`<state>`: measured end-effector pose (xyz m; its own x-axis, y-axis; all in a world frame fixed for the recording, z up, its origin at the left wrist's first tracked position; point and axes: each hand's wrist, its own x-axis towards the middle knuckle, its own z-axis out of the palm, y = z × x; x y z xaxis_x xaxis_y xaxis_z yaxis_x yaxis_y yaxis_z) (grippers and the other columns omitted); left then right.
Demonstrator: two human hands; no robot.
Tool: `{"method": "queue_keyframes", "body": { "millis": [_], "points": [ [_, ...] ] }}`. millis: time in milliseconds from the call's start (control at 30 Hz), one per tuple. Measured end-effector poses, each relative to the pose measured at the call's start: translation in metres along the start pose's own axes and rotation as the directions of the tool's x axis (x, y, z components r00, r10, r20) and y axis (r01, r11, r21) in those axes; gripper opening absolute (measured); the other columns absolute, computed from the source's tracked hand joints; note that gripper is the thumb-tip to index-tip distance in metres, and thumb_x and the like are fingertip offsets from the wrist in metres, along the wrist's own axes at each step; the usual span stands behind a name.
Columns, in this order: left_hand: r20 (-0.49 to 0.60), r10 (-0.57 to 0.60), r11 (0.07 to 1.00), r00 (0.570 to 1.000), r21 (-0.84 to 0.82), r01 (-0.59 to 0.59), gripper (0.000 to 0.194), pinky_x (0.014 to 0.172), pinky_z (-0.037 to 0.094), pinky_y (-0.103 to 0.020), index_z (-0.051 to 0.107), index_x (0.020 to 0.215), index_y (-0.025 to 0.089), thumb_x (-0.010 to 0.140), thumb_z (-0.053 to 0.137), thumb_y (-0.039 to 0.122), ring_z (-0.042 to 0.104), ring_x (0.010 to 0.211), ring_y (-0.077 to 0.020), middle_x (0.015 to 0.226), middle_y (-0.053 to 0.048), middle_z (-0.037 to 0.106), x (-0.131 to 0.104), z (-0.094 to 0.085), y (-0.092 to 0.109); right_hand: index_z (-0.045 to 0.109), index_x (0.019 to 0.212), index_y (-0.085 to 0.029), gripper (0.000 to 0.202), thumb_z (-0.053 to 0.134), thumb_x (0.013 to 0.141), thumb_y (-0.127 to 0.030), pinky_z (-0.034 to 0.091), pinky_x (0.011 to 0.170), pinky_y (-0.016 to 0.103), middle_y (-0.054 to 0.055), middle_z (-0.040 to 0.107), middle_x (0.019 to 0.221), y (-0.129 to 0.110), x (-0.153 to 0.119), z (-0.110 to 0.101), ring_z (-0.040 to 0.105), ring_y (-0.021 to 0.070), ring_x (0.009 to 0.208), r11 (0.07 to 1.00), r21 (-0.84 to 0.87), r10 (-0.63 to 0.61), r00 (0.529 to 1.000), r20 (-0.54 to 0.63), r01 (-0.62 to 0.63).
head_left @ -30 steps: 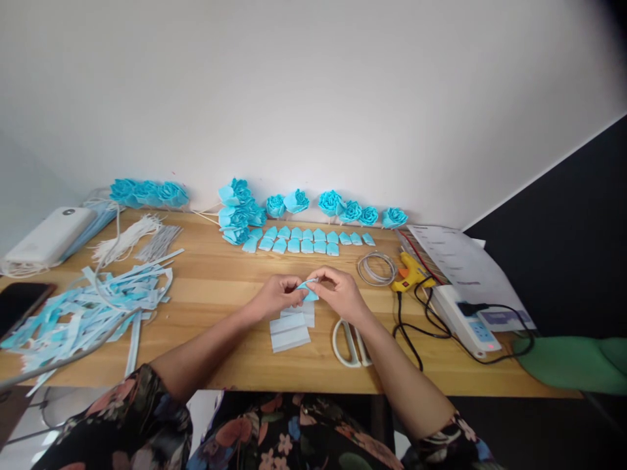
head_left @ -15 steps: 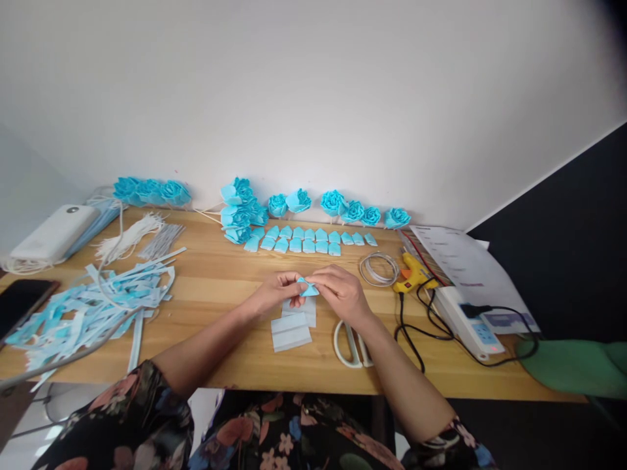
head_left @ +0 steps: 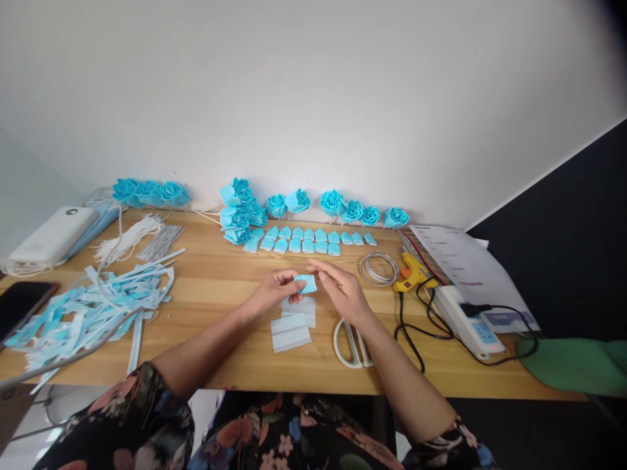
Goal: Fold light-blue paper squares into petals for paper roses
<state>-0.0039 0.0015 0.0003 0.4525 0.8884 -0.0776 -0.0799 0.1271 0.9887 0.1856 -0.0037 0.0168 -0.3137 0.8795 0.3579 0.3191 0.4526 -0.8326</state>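
My left hand (head_left: pixel 279 287) pinches a small light-blue fabric piece (head_left: pixel 307 283) between thumb and fingers, above the table. Just to its right is my right hand (head_left: pixel 341 287), its fingers stretched out and apart, beside the piece's edge and holding nothing I can see. Below the hands lie pale fabric rectangles: one (head_left: pixel 290 331) nearer me and another (head_left: pixel 301 311) partly covered by my left hand. White-handled scissors (head_left: pixel 347 346) rest under my right forearm, which hides part of them. Beyond the hands, folded blue petals (head_left: pixel 308 245) are set out in two rows.
Blue fabric roses (head_left: pixel 238 215) stand along the wall. At left are cut strips (head_left: pixel 98 307), white cords (head_left: pixel 130 238), a phone (head_left: pixel 24 307) and a white power bank (head_left: pixel 56 232). On the right are coiled wire (head_left: pixel 379 269), a yellow glue gun (head_left: pixel 415 273), its cable and a power strip (head_left: pixel 470 326).
My right fingers have let go of the blue piece and spread apart beside it. The piece, folded to a point before, now looks flatter and squarer in my left hand.
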Motion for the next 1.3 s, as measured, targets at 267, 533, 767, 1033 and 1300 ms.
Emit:
{"method": "queue_keyframes", "body": {
  "millis": [267,533,767,1033,1300],
  "points": [
    [-0.062,0.046,0.986,0.997,0.165,-0.036,0.038,0.053,0.04,-0.021,0.054,0.068,0.015,0.076,0.061,0.051,0.05,0.053,-0.0086,0.058,0.001,0.057,0.001,0.001,-0.001,0.054,0.128,-0.024,0.044,0.055,0.087,-0.039,0.052,0.068,0.028,0.003,0.065,0.089,0.004,0.001,0.002,0.061,0.0157,0.078,0.915,0.3,0.232,0.96,0.158,-0.271],
    [-0.017,0.034,0.985,0.999,0.17,-0.031,0.037,0.054,0.041,-0.022,0.054,0.072,0.015,0.08,0.056,0.051,0.051,0.053,-0.0091,0.061,0.0,0.059,0.002,0.0,-0.002,0.058,0.123,-0.023,0.04,0.056,0.083,-0.026,0.044,0.065,0.023,-0.001,0.058,0.077,0.008,0.0,0.005,0.053,0.011,0.069,0.962,0.162,0.213,0.975,0.068,-0.221],
    [-0.053,0.039,0.987,0.998,0.16,-0.03,0.034,0.053,0.039,-0.021,0.055,0.072,0.015,0.074,0.063,0.048,0.049,0.052,-0.0086,0.058,0.003,0.055,0.003,0.0,-0.003,0.06,0.121,-0.022,0.04,0.056,0.081,-0.025,0.046,0.067,0.024,-0.001,0.061,0.078,0.01,0.002,0.005,0.056,0.0112,0.07,0.969,0.141,0.197,0.979,0.053,-0.202],
    [-0.172,0.012,0.993,0.985,0.117,0.009,0.034,0.051,0.039,-0.022,0.054,0.07,0.015,0.07,0.064,0.048,0.048,0.049,-0.0088,0.056,0.003,0.056,0.004,-0.003,0.003,0.061,0.115,-0.021,0.036,0.056,0.082,-0.035,0.048,0.054,0.024,0.003,0.066,0.081,-0.006,0.005,-0.055,0.059,0.0132,0.065,0.969,0.134,0.243,0.892,-0.382,-0.207],
    [-0.157,0.04,0.991,0.987,0.136,-0.018,0.031,0.051,0.039,-0.022,0.053,0.066,0.016,0.072,0.063,0.045,0.047,0.049,-0.0087,0.055,0.002,0.056,0.001,0.0,0.007,0.069,0.088,-0.02,0.02,0.054,0.082,-0.032,0.049,0.062,0.028,0.002,0.07,0.075,0.002,-0.049,-0.045,0.065,0.017,0.065,0.872,-0.234,0.372,0.893,-0.253,-0.43]
  ]
}}
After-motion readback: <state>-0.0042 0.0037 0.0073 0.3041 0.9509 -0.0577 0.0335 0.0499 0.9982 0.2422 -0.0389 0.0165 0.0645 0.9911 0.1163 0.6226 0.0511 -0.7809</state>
